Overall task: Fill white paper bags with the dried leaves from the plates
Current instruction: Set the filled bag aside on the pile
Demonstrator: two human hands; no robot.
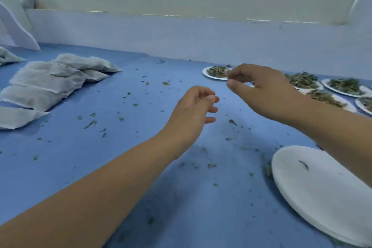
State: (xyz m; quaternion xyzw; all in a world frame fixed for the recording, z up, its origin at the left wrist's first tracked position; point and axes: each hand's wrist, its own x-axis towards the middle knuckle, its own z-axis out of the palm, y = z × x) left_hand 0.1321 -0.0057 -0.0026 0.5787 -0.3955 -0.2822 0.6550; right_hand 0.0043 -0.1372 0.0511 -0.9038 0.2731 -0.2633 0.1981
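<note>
1. Left hand point(193, 106) hangs in the air over mid-desk, fingers loosely curled and holding nothing. It looks parked, ready to take a bag or steady one.
2. Right hand point(261, 90) reaches far-right and sits just in front of the far plate point(204, 72). Thumb and forefinger are close together in a narrow pinch, but blur means I cannot tell if a leaf bit is between them.
3. Dried leaves point(217, 70) are heaped on that far plate. More loaded plates point(327, 86) cluster along the right edge, partly hidden behind the right forearm – supply kept on the picking-hand side.
4. Leaves look like a brown-green mix, crumbly and light, in irregular flakes. They will likely shed when pinched.
5. Crumbs point(90, 124) scattered across the blue desk point(120, 177) back that up.
6. White paper bags point(50, 82) lie far-left, overlapped in a row. They are plump, so judged already filled – output kept well apart from the plates.
7. Empty plates point(322, 187) are stacked near-right, with one stray flake on top. Judged as spent ones.
8. No open, unfilled bag is in either hand or in view that I can make out.
</note>
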